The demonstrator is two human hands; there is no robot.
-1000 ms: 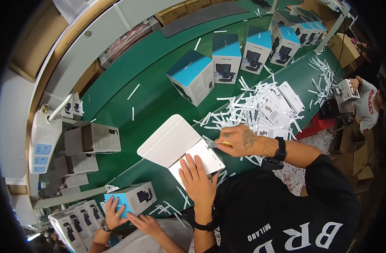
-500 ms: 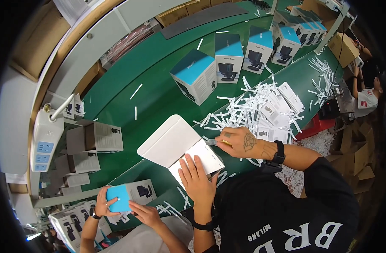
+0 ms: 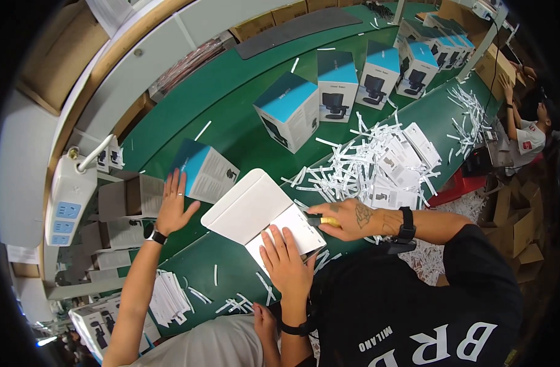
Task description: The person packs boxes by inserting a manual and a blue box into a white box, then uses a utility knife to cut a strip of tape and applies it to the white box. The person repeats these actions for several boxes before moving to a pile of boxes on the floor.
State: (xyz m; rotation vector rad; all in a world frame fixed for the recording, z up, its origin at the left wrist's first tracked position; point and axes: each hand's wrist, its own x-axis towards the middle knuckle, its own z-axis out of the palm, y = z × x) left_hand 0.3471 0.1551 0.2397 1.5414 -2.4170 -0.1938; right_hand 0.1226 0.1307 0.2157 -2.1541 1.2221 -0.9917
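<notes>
Pressing a white carton point(image 3: 255, 211) flat on the green belt point(image 3: 231, 131), the left hand point(image 3: 287, 260) lies open, fingers spread over its flap. The right hand point(image 3: 344, 219), clenched around a yellow-handled tool point(image 3: 324, 221), works the flap edge, apparently mid-seal; finishing likely calls for a steady draw along it. A co-worker's hand point(image 3: 173, 208) rests on a blue-topped box point(image 3: 206, 171) nearby.

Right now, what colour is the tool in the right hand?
Yellow tool in the right hand; head view.

A co-worker's hand point(image 3: 172, 208) has reached up from the near left and laid a blue box point(image 3: 205, 172) flat on the belt point(image 3: 231, 122).
</notes>
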